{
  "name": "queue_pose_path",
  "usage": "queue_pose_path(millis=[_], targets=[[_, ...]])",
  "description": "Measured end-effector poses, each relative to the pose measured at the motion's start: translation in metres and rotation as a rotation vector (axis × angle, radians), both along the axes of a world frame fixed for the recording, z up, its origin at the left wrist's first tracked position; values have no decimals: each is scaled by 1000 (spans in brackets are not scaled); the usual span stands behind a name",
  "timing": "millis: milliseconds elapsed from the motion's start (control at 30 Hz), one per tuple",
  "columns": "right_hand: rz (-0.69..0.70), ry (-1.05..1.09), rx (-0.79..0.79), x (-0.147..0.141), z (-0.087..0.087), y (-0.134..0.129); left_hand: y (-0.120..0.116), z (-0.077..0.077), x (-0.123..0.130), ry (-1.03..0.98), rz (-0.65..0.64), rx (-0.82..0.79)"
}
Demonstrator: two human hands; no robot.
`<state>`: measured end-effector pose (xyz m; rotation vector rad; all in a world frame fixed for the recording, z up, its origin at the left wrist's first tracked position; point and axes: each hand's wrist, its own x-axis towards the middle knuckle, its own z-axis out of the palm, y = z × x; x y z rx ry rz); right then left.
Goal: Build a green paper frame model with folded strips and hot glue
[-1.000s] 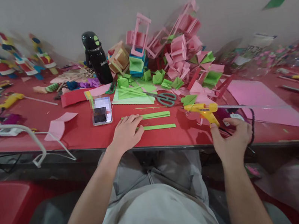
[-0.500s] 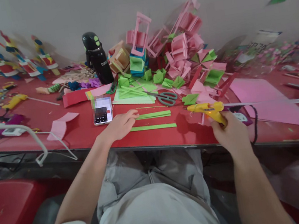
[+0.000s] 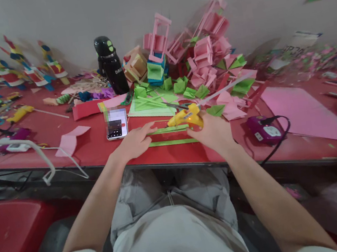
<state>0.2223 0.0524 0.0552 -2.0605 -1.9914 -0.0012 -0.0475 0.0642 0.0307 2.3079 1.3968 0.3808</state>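
"Where's the yellow glue gun [image 3: 183, 117]?"
"Over the green strips [image 3: 173, 142] on the red counter [image 3: 169, 154], the right hand [image 3: 216, 132] closed around its grip."
"Left hand [image 3: 136, 143]?"
"Open flat, fingers outstretched by the strips' left ends; whether it presses them, I can't tell."

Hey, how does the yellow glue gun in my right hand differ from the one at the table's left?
The held glue gun is in your right hand; the other glue gun lies on the red table. In view, the held gun's stick slants up rightward, the other gun's stick slants down rightward. Both guns are yellow with a pale stick.
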Motion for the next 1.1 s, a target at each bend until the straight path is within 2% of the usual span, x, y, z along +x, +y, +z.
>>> queue_pose_path(millis=[133, 367, 1100], targets=[[91, -43, -14, -20, -8, 4, -2, 1, 1, 18, 23, -8], [116, -64, -38, -34, -12, 9, -3, 4, -1, 34, 41, -35], [117, -156, -75, -35, -4, 8, -2, 5, -1, 12, 23, -69]])
